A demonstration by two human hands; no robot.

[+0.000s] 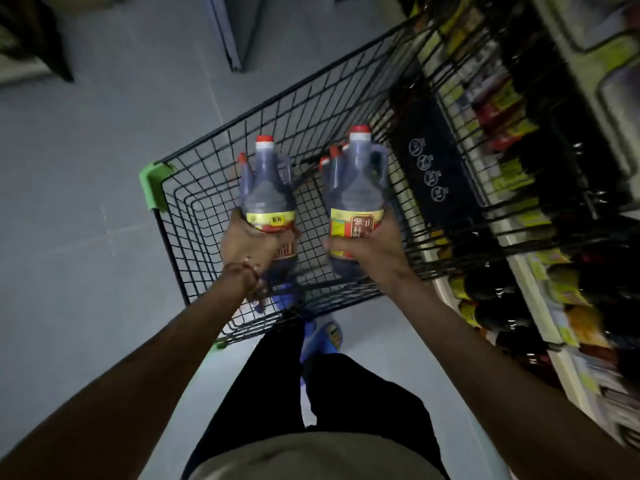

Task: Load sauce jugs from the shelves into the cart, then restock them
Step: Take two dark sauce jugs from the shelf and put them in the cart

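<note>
Gripping the left jug (272, 188) in my left hand (247, 245) and the right jug (358, 188) in my right hand (369, 244), over the cart (180, 237). I should lower both upright, slowly, beside the other jugs (330, 174) just beyond my hands.

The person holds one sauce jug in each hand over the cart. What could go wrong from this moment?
1. The left hand and the right hand each grip a jug by its body, not by its handle. The left jug or the right jug may slip and fall.
2. Other red-capped jugs seem to stand in the cart just behind them. Setting the held ones down could knock these over.
</note>
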